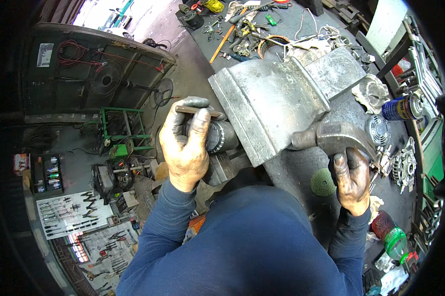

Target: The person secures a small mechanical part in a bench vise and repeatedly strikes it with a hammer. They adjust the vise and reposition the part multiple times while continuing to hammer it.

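My left hand [188,148] is closed, with a short brownish metal bar [199,111] pinched between thumb and fingers. Just beside that hand is a dark cylindrical part [221,137] with a toothed ring; my fingers partly cover it, and how it is held I cannot tell. The big grey bench vise [272,103] stands right of it, its jaws worn and scuffed. In my right hand [352,180] is a hammer [337,137], gripped close under its head. The hammer's face points left, near the vise's lower corner, and its handle is mostly hidden.
A dark workbench [296,182] carries a round green disc [323,182], a blue spray can [402,107], metal housings [404,165] and a plastic bottle [395,241]. Tools and rags crowd its far end. Left are a green metal frame [126,129] and a tool board [74,212].
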Tool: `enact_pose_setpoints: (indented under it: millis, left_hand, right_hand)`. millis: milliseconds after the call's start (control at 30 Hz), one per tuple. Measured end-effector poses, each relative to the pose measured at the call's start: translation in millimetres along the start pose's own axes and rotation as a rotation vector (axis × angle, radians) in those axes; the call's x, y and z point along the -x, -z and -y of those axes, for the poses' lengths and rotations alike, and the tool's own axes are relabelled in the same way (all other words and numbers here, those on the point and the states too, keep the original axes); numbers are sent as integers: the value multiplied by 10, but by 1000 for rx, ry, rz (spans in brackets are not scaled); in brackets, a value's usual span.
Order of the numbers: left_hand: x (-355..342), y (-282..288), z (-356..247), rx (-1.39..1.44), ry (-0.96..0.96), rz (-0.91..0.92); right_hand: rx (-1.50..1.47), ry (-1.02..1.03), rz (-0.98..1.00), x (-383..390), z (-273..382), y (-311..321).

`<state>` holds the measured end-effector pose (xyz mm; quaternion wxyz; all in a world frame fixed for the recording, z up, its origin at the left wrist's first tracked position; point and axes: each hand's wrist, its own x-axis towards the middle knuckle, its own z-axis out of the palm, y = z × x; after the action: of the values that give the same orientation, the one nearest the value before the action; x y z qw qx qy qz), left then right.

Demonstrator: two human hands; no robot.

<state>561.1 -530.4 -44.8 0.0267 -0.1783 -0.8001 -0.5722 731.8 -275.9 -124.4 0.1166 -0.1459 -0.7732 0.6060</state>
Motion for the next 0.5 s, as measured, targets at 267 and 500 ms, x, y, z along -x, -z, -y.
enact_pose_setpoints:
  millis: [267,500]
  left_hand:
    - [20,-64,-85,-39,11,4]
    - [-8,5,-141,-207,45,111]
  right_hand:
    - [-58,-71,37,23,-117,29]
    - [-16,-107,154,-131,83,152]
